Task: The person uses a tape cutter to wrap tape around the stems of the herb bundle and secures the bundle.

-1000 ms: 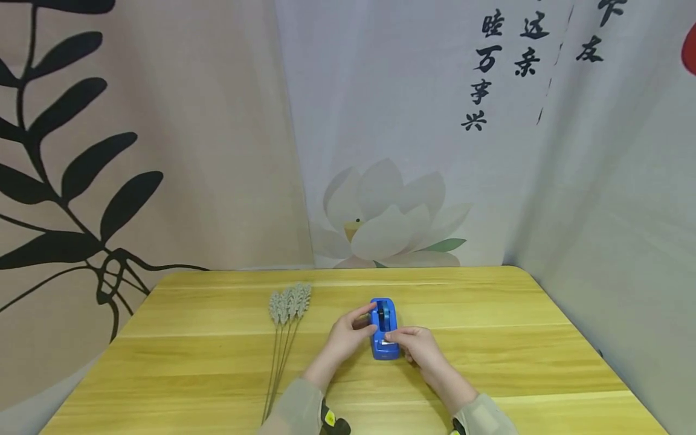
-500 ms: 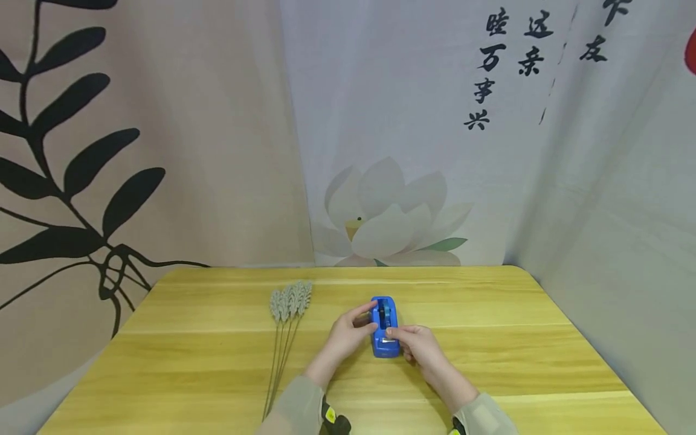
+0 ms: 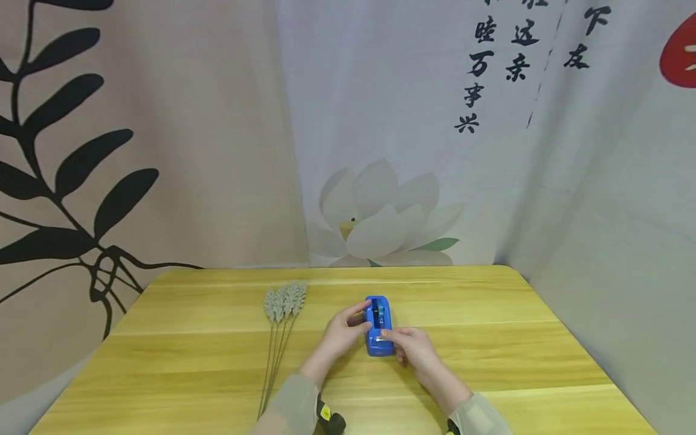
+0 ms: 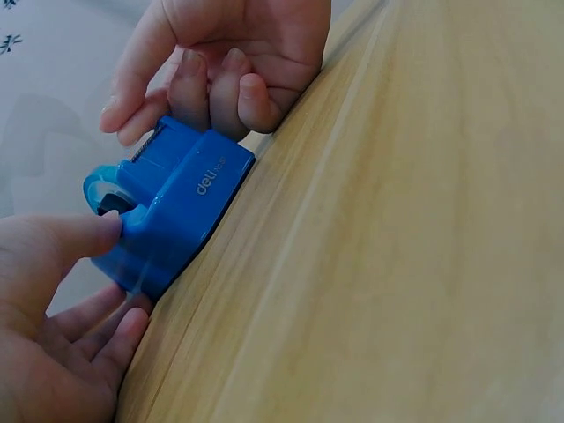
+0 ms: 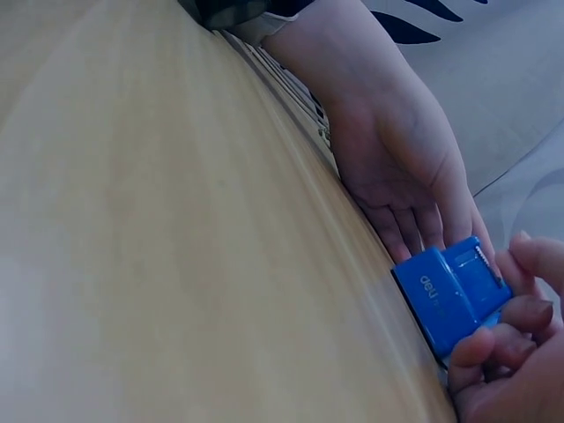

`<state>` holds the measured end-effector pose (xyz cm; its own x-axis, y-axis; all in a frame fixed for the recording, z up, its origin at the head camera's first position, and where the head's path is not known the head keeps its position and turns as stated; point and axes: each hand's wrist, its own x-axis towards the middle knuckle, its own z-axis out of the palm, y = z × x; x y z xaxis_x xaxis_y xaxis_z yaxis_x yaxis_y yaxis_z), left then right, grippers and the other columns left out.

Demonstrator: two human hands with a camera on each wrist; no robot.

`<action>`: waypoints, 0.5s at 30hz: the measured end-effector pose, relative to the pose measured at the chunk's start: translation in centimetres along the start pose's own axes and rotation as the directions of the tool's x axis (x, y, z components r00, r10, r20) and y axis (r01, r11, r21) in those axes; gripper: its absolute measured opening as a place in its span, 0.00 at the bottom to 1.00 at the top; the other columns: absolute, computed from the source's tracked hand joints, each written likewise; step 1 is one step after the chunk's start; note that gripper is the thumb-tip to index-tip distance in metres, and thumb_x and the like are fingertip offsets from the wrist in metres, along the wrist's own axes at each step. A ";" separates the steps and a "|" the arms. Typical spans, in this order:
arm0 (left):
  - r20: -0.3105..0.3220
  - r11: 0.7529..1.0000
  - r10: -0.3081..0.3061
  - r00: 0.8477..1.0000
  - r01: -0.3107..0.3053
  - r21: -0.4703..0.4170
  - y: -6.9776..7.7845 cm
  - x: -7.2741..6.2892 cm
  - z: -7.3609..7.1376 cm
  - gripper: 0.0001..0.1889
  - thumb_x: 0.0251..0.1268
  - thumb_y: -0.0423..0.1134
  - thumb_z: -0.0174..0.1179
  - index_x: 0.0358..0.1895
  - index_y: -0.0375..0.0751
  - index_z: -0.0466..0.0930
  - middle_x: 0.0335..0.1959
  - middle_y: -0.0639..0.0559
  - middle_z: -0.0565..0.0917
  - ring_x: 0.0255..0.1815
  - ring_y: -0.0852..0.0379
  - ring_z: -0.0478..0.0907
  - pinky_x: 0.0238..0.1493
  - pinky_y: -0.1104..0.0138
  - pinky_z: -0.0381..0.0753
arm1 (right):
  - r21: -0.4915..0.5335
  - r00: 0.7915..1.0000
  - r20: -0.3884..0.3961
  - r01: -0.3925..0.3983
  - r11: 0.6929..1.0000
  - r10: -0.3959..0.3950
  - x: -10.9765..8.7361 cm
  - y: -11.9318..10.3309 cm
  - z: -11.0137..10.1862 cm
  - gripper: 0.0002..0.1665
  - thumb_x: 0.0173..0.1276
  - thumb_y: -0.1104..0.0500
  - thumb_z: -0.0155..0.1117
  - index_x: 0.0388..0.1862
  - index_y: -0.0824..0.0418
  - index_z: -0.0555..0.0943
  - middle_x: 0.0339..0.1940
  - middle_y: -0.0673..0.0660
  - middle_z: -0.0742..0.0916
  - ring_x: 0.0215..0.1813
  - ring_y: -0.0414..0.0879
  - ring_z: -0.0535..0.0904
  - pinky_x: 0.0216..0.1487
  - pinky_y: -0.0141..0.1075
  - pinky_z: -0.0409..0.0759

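A blue tape dispenser [image 3: 379, 347] marked "deli" stands on the wooden table, its roll in the well toward the far end. My left hand [image 3: 341, 334] holds it from the left, thumb on its side near the roll and fingers at the far end, as the left wrist view shows. My right hand [image 3: 415, 350] is at the near end, with thumb and forefinger pinched together right at the toothed cutter [image 4: 148, 141], where the tape's end lies; the clear tape itself hardly shows. The other right fingers [image 4: 225, 97] are curled beside the dispenser.
Several dried grey-green flower stems [image 3: 284, 308] lie on the table [image 3: 190, 356] left of my left arm, heads pointing away. Behind the table hangs a pale cloth [image 3: 228, 151] printed with leaves, a lotus and dark writing.
The head view has turned slightly to the right, so everything sits a little further left in it. Both hands and the tape dispenser keep almost the same places on the table.
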<state>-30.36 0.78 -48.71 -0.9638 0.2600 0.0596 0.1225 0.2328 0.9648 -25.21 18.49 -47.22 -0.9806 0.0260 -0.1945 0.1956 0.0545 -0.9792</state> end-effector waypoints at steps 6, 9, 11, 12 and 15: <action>0.001 1.000 0.003 1.000 -0.003 -0.003 0.0 0.1 0.0 0.23 0.66 0.36 0.62 0.64 0.56 0.76 0.65 0.40 0.73 0.59 0.40 0.74 0.57 0.48 0.74 | 0.005 1.000 0.018 0.019 1.000 -0.019 -0.5 0.0 -0.1 0.18 0.62 0.53 0.69 0.38 0.69 0.86 0.11 0.46 0.69 0.18 0.40 0.64 0.23 0.30 0.64; 0.000 1.000 0.002 1.000 -0.002 -0.006 0.0 0.0 0.0 0.23 0.66 0.36 0.62 0.64 0.56 0.76 0.66 0.41 0.72 0.59 0.40 0.74 0.57 0.48 0.74 | 0.005 0.999 0.022 0.023 1.000 -0.024 -0.7 0.1 -0.1 0.17 0.62 0.54 0.69 0.37 0.69 0.86 0.11 0.46 0.68 0.18 0.40 0.64 0.23 0.30 0.65; 0.000 1.000 -0.001 1.000 0.001 -0.006 0.0 0.0 0.0 0.23 0.66 0.36 0.62 0.64 0.56 0.76 0.66 0.41 0.72 0.60 0.40 0.74 0.57 0.48 0.74 | 0.007 1.000 0.022 0.022 1.000 -0.022 -0.8 0.1 -0.1 0.16 0.61 0.55 0.69 0.36 0.69 0.85 0.11 0.46 0.68 0.18 0.40 0.64 0.23 0.30 0.65; -0.001 1.000 -0.004 1.000 0.004 -0.005 0.1 0.0 0.0 0.23 0.66 0.36 0.62 0.64 0.56 0.76 0.66 0.41 0.72 0.60 0.40 0.74 0.58 0.48 0.74 | 0.007 1.000 0.022 0.020 1.000 -0.020 -0.9 0.1 -0.1 0.16 0.62 0.55 0.69 0.36 0.69 0.85 0.11 0.46 0.68 0.18 0.40 0.64 0.23 0.30 0.65; -0.002 1.000 -0.003 1.000 0.003 -0.001 0.1 -0.1 -0.1 0.23 0.66 0.36 0.62 0.64 0.56 0.76 0.66 0.42 0.72 0.60 0.40 0.74 0.58 0.48 0.74 | 0.013 1.000 0.020 0.012 1.000 -0.012 -1.1 0.0 0.0 0.15 0.61 0.56 0.70 0.35 0.69 0.85 0.11 0.46 0.68 0.18 0.39 0.64 0.23 0.30 0.65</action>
<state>-30.28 0.73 -48.57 -0.9645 0.2578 0.0567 0.1190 0.2331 0.9652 -24.12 18.43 -47.01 -0.9830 0.0056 -0.1837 0.1837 0.0419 -0.9821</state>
